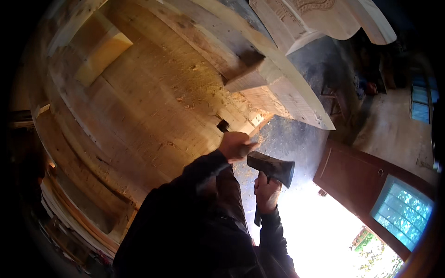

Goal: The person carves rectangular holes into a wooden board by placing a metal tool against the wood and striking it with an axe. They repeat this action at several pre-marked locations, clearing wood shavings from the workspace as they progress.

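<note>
My right hand is closed round the handle of an axe, close below its dark metal head. The axe's wide edge points right, and its blunt end is turned toward my left hand. That left hand is closed, with the thumb side toward the axe. A short dark-ended tool sticks out beyond its fingers over a broad wooden board; the rest of the tool is hidden in the grip, so its kind cannot be made out. Shavings and wood dust lie on the board.
Long beams run along the board's far right side. A wooden block sits at the upper left. Carved wood stands at the upper right. Beyond the grey floor, a brown door stands beside a bright doorway.
</note>
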{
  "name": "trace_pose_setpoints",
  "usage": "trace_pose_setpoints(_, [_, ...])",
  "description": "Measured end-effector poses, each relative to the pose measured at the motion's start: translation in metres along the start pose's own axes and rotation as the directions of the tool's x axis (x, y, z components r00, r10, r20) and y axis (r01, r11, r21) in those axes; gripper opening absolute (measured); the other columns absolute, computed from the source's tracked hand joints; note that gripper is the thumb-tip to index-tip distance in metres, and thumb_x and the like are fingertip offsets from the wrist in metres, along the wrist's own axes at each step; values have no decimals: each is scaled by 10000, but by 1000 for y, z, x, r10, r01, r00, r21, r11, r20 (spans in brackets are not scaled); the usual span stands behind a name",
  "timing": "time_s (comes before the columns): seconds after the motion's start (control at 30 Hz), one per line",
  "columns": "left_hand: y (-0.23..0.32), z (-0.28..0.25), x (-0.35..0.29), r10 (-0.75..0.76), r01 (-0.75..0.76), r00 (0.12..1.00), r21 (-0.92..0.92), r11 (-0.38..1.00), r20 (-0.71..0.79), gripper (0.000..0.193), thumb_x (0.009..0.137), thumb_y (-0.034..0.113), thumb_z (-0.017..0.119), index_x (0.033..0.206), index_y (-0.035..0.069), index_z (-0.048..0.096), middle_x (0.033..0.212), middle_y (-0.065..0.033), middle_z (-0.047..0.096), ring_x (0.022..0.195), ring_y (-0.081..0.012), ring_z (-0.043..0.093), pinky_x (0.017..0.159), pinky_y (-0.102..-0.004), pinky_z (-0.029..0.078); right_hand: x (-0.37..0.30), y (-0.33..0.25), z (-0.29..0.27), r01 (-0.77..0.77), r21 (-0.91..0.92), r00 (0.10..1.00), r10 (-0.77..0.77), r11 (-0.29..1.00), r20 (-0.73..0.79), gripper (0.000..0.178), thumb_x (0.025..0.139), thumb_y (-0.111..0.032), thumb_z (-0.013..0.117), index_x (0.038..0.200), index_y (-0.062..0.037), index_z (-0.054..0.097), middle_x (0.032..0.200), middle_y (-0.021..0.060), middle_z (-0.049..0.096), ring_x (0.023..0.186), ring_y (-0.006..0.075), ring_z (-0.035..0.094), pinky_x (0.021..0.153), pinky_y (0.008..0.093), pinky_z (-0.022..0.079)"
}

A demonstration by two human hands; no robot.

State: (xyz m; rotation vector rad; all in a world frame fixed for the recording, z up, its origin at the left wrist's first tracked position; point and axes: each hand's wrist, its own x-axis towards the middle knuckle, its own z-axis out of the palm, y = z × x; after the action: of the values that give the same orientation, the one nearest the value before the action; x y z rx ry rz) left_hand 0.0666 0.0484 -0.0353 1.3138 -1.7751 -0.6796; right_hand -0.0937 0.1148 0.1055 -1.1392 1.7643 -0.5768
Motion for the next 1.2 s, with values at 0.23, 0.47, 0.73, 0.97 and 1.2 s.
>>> trace_pose_setpoints(0.23, [7,-3,4,-7,-2,999,-252,968,-33,356,819,218,804,610,80,551,585,-94,559,526,-275,574,494,-372,429,-47,83,-30,-81,-157,994,69,984,-81,382,990,-218,561,665,-17,560,529,50,545,421,132,525,419,309,415])
trace_pose_setpoints(0.47, [30,-10,18,-14,-41,984,-303,952,-177,437,801,155,841,576,94,471,545,-112,476,463,-311,493,447,-409,360,-63,71,-39,-257,-138,964,242,957,-114,433,1020,-287,524,682,-24,586,535,53,566,423,134,545,408,321,427])
trace_pose_setpoints(0.73, [25,-14,28,-110,39,976,-342,939,-190,483,818,212,850,559,96,460,533,-126,458,452,-309,461,432,-414,323,-52,17,-33,-203,-28,970,197,979,-139,282,1006,-212,530,808,-18,584,562,47,543,427,126,523,397,278,407])
trace_pose_setpoints(0.97, [15,-15,19,-52,-20,966,-274,962,-253,476,830,249,834,566,103,466,543,-130,457,468,-337,484,435,-433,339,-41,-38,-50,436,-361,850,-509,825,-138,434,1080,-353,435,809,-44,575,636,43,565,545,158,550,480,303,417])
trace_pose_setpoints(1.2, [18,-24,28,0,-106,951,-326,939,-310,422,812,212,836,602,109,485,555,-109,458,466,-329,479,436,-433,341,-52,-87,-35,353,-284,891,-413,891,-187,706,1067,-550,335,806,16,667,538,56,578,453,175,593,419,302,431])
